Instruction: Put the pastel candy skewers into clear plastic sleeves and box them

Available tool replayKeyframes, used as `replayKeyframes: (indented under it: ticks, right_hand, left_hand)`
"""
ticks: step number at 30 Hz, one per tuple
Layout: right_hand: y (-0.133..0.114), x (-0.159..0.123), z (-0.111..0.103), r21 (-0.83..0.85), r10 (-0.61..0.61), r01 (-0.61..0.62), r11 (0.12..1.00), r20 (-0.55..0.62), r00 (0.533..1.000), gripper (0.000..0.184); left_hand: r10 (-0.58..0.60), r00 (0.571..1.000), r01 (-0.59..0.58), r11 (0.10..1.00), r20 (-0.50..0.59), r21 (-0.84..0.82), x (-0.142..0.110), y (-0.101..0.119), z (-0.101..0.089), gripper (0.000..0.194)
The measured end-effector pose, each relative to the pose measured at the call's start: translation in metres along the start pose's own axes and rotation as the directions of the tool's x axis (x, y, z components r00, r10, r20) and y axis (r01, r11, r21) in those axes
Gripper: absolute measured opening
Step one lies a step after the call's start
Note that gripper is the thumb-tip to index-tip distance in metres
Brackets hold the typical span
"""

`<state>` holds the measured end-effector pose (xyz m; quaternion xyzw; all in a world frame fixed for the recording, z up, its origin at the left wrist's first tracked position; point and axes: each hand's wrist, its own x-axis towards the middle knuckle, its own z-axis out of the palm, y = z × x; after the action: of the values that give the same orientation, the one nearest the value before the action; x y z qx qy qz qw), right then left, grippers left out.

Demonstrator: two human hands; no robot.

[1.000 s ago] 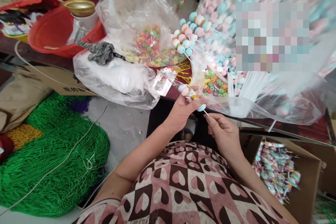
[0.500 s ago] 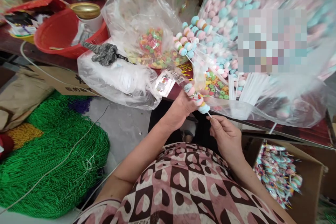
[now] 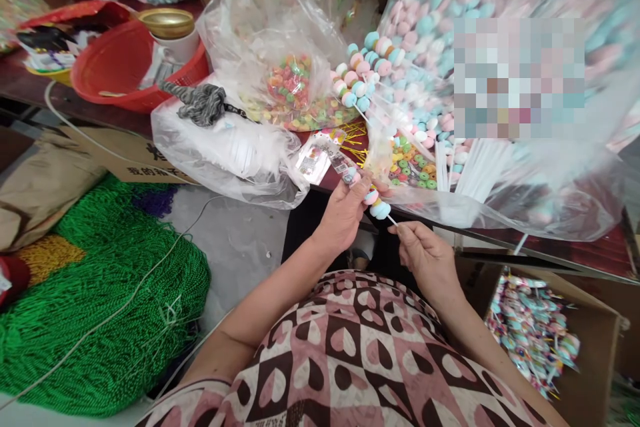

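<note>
The left hand (image 3: 345, 215) had its fingers closed around the middle of a candy skewer (image 3: 380, 211), a row of pink, blue and white sweets, while the right hand (image 3: 427, 257) pinched the bare end of its white stick (image 3: 393, 220) between thumb and fingers. The skewer slanted just in front of the tabletop (image 3: 593, 250), and a clear printed wrapper (image 3: 341, 163) showed at its far end. Beyond the hands lay yellow ties (image 3: 355, 150), ring-shaped sweets (image 3: 413, 163) and a bundle of white sticks (image 3: 480, 167). More skewers (image 3: 357, 77) leaned near a large bag of pastel sweets (image 3: 417, 20). Wrapped skewers (image 3: 533, 330) filled part of a cardboard box (image 3: 590, 360) below, to the right.
</note>
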<state>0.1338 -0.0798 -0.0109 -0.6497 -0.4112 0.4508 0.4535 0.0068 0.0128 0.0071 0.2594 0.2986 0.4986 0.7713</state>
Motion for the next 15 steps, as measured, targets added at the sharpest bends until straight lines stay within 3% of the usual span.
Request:
replayKeyframes:
  ticks: [3,5,11,15]
  right_hand:
    - [-0.0009,0.0025,0.0039,0.256,0.138,-0.165,0.952,0.120,0.983,0.033]
    - [-0.0009,0.0041,0.0048,0.340,0.154,-0.193,0.920,0.138,0.978,0.031]
    - [0.0020,0.0044,0.0052,0.182,0.047,-0.061,0.981,0.079,0.996,0.029]
    - [0.0015,0.0042,0.0063,0.159,0.040,-0.054,0.986,0.087,0.995,0.030]
  left_hand:
    - [-0.020,1.000,0.020,1.000,0.002,0.007,0.0002,-0.0008,-0.0004,0.026]
    - [-0.030,0.999,0.030,0.999,0.023,-0.013,-0.0005,0.0001,-0.0008,0.027]
    - [-0.054,0.987,0.055,0.999,0.152,-0.001,-0.0042,-0.0020,-0.0009,0.026]
    - [-0.001,0.990,-0.009,0.997,0.139,0.072,-0.0025,-0.0052,-0.0038,0.026]
